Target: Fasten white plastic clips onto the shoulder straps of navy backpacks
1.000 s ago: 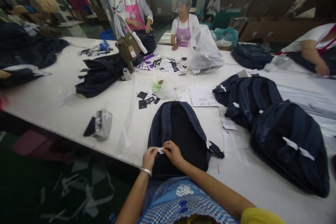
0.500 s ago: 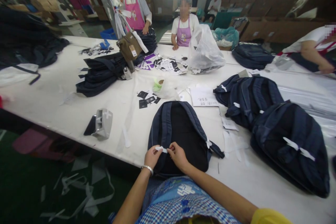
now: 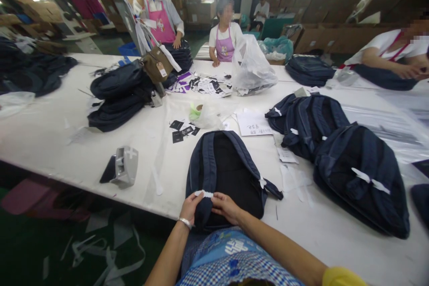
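A dark blue backpack (image 3: 236, 167) lies in front of me at the table edge, its shoulder straps facing up. Across the lower part of its left strap runs a white strip with a toothed edge (image 3: 208, 195). My left hand (image 3: 189, 207) pinches the strip's left end, while my right hand (image 3: 226, 207) grips its right end with curled fingers; both are closed. Another white tie (image 3: 262, 182) is fastened round the right strap near its bottom end.
More dark backpacks (image 3: 360, 178) with white ties lie at the right. A tape dispenser (image 3: 126, 165), black tags (image 3: 181, 133) and a written paper sheet (image 3: 254, 124) are on the white table (image 3: 144, 201). Several people stand or sit beyond, near a plastic bag (image 3: 253, 65).
The strip now sits flatter across the left strap, and my right hand's fingers have curled closer around its end. The view has shifted slightly; a co-worker across the table has turned their head.
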`<state>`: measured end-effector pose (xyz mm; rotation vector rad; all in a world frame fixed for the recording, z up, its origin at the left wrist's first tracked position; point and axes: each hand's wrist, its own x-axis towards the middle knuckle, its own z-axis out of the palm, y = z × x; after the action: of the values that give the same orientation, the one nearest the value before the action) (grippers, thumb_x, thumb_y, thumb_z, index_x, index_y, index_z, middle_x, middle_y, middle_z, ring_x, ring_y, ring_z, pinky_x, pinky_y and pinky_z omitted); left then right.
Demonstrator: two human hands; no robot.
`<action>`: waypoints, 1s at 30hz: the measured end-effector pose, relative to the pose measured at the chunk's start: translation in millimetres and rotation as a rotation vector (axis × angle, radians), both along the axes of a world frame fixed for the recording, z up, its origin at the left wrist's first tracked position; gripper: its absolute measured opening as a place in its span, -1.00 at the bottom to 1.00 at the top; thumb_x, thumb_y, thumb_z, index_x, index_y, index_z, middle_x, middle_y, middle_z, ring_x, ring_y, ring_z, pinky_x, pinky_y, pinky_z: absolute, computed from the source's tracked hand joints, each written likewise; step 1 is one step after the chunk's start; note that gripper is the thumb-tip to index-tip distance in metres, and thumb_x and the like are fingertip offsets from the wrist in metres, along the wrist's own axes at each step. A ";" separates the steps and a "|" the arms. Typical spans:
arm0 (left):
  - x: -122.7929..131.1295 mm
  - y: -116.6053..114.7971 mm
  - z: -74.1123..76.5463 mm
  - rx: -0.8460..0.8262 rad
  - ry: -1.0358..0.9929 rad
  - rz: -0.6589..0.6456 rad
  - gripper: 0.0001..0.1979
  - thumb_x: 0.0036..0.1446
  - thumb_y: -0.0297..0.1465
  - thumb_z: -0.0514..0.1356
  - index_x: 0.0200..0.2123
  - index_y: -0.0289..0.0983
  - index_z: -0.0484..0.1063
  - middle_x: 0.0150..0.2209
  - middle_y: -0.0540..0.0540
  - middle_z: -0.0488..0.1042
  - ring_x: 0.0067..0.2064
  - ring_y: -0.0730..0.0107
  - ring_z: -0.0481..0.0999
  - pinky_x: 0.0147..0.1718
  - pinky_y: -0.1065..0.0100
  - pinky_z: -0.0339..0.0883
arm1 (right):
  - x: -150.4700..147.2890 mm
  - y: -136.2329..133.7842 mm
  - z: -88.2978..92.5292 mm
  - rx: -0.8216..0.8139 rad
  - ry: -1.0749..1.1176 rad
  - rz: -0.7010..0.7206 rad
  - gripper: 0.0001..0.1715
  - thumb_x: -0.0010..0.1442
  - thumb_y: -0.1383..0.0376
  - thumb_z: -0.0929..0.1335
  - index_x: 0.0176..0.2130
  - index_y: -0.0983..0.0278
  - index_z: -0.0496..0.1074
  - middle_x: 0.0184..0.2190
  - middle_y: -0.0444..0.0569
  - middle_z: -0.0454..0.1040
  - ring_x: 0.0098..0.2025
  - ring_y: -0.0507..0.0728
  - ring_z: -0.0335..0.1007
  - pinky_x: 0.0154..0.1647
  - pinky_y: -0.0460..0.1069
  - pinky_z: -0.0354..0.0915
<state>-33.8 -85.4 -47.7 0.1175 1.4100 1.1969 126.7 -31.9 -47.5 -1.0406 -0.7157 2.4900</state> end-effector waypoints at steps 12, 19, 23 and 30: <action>-34.2 -6.5 -12.4 0.009 0.699 -0.109 -0.50 -0.02 -0.17 0.27 -0.04 -0.32 0.38 -0.06 -0.29 0.49 -0.02 0.11 0.49 0.01 0.17 0.31 | 45.6 31.2 19.5 1.126 -0.692 0.014 -0.76 0.20 0.21 0.27 -0.20 0.22 0.47 -0.27 0.00 0.51 -0.21 0.15 0.44 -0.14 0.03 0.33; -49.3 -5.3 -35.8 -0.253 0.763 -0.219 -0.36 0.13 -0.20 0.14 0.18 -0.46 0.11 0.12 -0.44 0.31 0.13 0.09 0.36 0.12 0.16 0.22 | 139.4 46.8 -16.4 1.485 -1.365 -0.255 -0.38 0.26 0.08 0.20 0.20 0.31 0.16 0.21 0.20 0.18 0.24 0.32 0.07 0.18 0.25 0.12; -27.1 -4.2 -23.9 0.019 1.248 -0.268 -0.32 0.14 -0.19 0.12 0.24 -0.40 0.04 0.24 -0.37 0.13 0.28 0.04 0.09 0.24 0.05 0.01 | 141.8 37.6 -51.7 1.495 -1.415 -0.031 -0.33 0.28 0.09 0.17 0.27 0.33 0.03 0.24 0.19 0.14 0.27 0.34 0.02 0.18 0.28 0.11; 21.9 39.4 18.1 0.407 0.891 -0.580 -0.64 0.17 -0.22 0.09 0.00 -0.19 0.42 -0.02 -0.14 0.48 0.03 0.17 0.45 0.07 0.14 0.31 | 172.5 55.6 -38.6 1.255 -1.387 0.083 -0.39 0.25 0.25 0.20 0.26 0.22 0.07 0.24 0.10 0.16 0.28 0.26 0.01 0.21 0.25 0.06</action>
<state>-11.9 -46.0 -29.6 1.3869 1.6649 0.9344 299.2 23.6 -86.1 -1.8672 -2.1650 0.5019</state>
